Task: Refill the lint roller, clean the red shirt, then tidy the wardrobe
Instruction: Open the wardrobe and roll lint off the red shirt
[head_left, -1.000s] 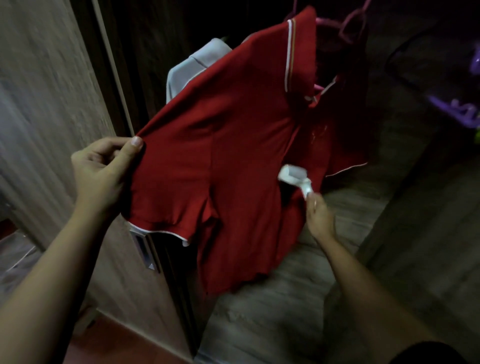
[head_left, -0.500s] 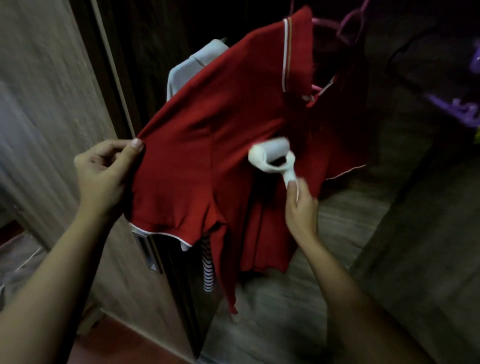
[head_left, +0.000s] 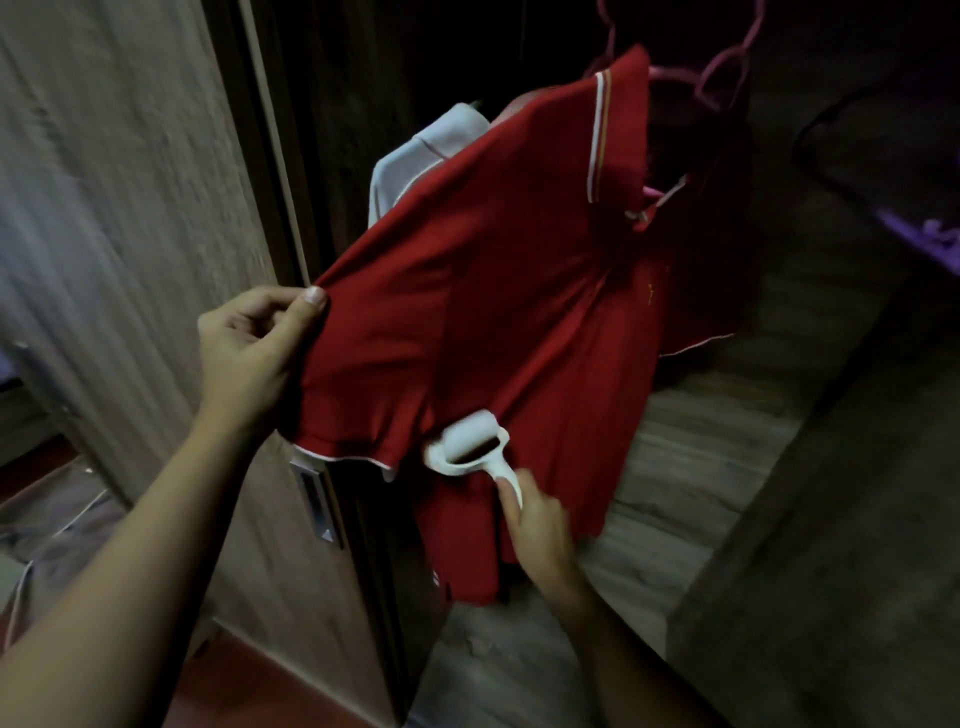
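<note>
Since the lint roller (head_left: 467, 447) carries a plump white sleeve of paper on its drum, I judge the refill done and the cleaning of the red shirt (head_left: 493, 291) to be the step in hand, with the wardrobe tidying not yet begun. The shirt hangs on a pink hanger (head_left: 722, 78) at the mouth of the dark wardrobe, just beside the wood-grain door (head_left: 130, 234). The left hand (head_left: 249, 358) pinches the edge of the sleeve between thumb and curled fingers and draws the cloth out taut. The right hand (head_left: 540, 525) grips the roller's slim handle, and the drum lies against the cloth low on the body, next to the sleeve hem. How much of the shirt has been rolled I cannot tell, since the light is too dim to show any lint. The shirt looks a soft matt knit, with a striped collar edge and white piping at the hem, slack and folded below the roller. The roller is smooth hard plastic, a forked yoke round a short cylinder. A pale garment (head_left: 421, 161) hangs behind
</note>
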